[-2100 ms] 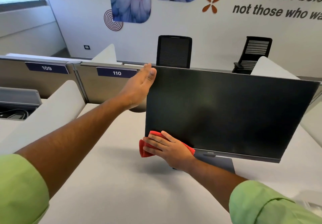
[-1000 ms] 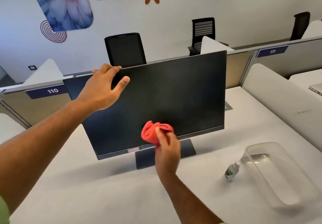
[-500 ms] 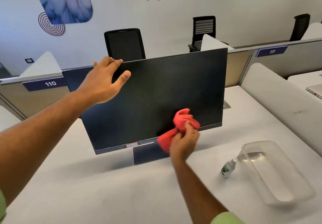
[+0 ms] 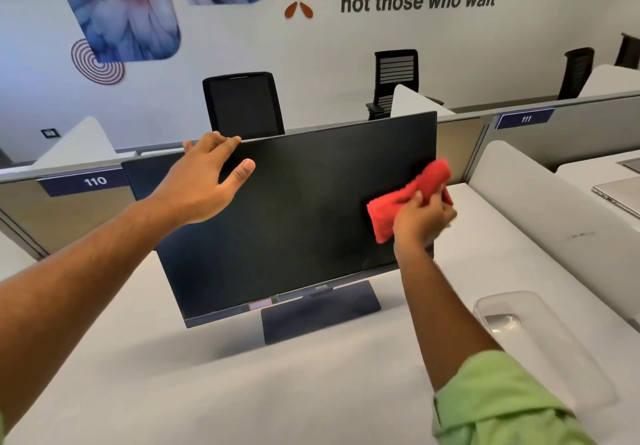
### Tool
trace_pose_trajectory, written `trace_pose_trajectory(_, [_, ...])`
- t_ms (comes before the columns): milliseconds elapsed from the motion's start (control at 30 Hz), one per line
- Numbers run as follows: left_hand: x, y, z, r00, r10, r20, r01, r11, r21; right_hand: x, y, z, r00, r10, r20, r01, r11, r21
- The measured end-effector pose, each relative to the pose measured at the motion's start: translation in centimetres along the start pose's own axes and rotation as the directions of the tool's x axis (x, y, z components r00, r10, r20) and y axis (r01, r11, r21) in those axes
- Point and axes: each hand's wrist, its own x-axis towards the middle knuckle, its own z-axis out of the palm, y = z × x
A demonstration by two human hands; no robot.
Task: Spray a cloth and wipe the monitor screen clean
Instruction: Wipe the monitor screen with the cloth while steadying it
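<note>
Left hand (image 4: 204, 181): grips monitor (image 4: 322, 300) top edge, thumb on screen (image 4: 294, 219).
Right hand (image 4: 420, 219): clutches red cloth (image 4: 408, 195) at screen's right edge.
Risk: thumb likely smudges; hard push could tilt monitor.

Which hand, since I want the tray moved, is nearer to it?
Right. The right hand holds the cloth beyond and left of the tray; the left hand grips the monitor's top, farther left.
</note>
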Motion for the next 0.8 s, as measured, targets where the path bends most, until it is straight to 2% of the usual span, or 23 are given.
trace_pose_trajectory(67, [-0.1, 0.1, 0.0, 1.0, -0.018, 0.001, 0.018, 1.0, -0.012, -0.7, -3.9, 1.9, 0.982, -0.184, 0.027, 0.186, 0.978, -0.092])
trace_pose_trajectory(100, [-0.2, 0.1, 0.0, 1.0, -0.023, 0.003, 0.023, 1.0, -0.015, -2.1, -5.5, 2.9, 0.947, -0.316, 0.055, 0.32, 0.938, -0.133])
trace_pose_trajectory(133, [-0.2, 0.2, 0.0, 1.0, -0.027, 0.003, 0.028, 0.999, -0.016, -3.9, -6.6, 3.7, 0.883, -0.459, 0.099, 0.469, 0.869, -0.159])
trace_pose_trajectory(200, [-0.1, 0.2, -0.1, 0.999, -0.037, 0.006, 0.037, 0.999, -0.02, -8.1, -6.4, 5.0, 0.68, -0.699, 0.22, 0.733, 0.659, -0.172])
trace_pose_trajectory(267, [0.0, 0.2, -0.1, 0.999, -0.044, 0.006, 0.044, 0.999, -0.025, -12.0, -3.4, 5.2, 0.447, -0.819, 0.361, 0.893, 0.431, -0.129])
trace_pose_trajectory(367, [0.1, -0.1, -0.1, 0.999, -0.044, 0.009, 0.044, 0.998, -0.036, -14.2, 3.5, 3.7, 0.14, -0.847, 0.513, 0.983, 0.181, 0.03])
trace_pose_trajectory(400, [0.1, -0.2, -0.1, 0.999, -0.044, 0.015, 0.045, 0.998, -0.037, -13.8, 5.5, 3.0, 0.063, -0.838, 0.542, 0.991, 0.116, 0.064])
trace_pose_trajectory(433, [0.1, -0.2, -0.1, 0.999, -0.044, 0.021, 0.045, 0.998, -0.037, -12.9, 6.9, 2.3, 0.027, -0.836, 0.549, 0.993, 0.083, 0.078])
trace_pose_trajectory(467, [0.1, -0.2, -0.1, 0.999, -0.044, 0.027, 0.045, 0.998, -0.039, -11.6, 7.7, 1.5, 0.046, -0.842, 0.538, 0.993, 0.1, 0.071])
trace_pose_trajectory(500, [0.2, -0.1, -0.1, 0.999, -0.043, 0.031, 0.044, 0.998, -0.042, -10.0, 7.9, 0.9, 0.122, -0.851, 0.51, 0.986, 0.163, 0.037])
trace_pose_trajectory(567, [0.3, 0.1, -0.2, 0.998, -0.045, 0.036, 0.047, 0.998, -0.047, -6.1, 6.7, -0.1, 0.383, -0.827, 0.411, 0.918, 0.389, -0.074])
trace_pose_trajectory(633, [0.3, 0.2, -0.2, 0.998, -0.051, 0.038, 0.053, 0.997, -0.055, -1.2, 3.7, -0.8, 0.675, -0.693, 0.253, 0.737, 0.655, -0.17])
trace_pose_trajectory(667, [0.4, 0.3, -0.1, 0.998, -0.052, 0.036, 0.054, 0.997, -0.057, 1.1, 1.6, -0.8, 0.773, -0.611, 0.172, 0.635, 0.748, -0.194])
trace_pose_trajectory(700, [0.3, 0.3, -0.1, 0.998, -0.052, 0.034, 0.054, 0.997, -0.055, 3.1, -0.5, -0.7, 0.828, -0.549, 0.111, 0.56, 0.804, -0.201])
trace_pose_trajectory(733, [0.3, 0.4, 0.0, 0.998, -0.052, 0.033, 0.054, 0.997, -0.052, 4.6, -2.5, -0.3, 0.851, -0.52, 0.08, 0.524, 0.828, -0.199])
trace_pose_trajectory(800, [0.3, 0.3, 0.0, 0.998, -0.059, 0.033, 0.061, 0.997, -0.047, 5.1, -5.8, 1.0, 0.834, -0.547, 0.071, 0.55, 0.816, -0.175])
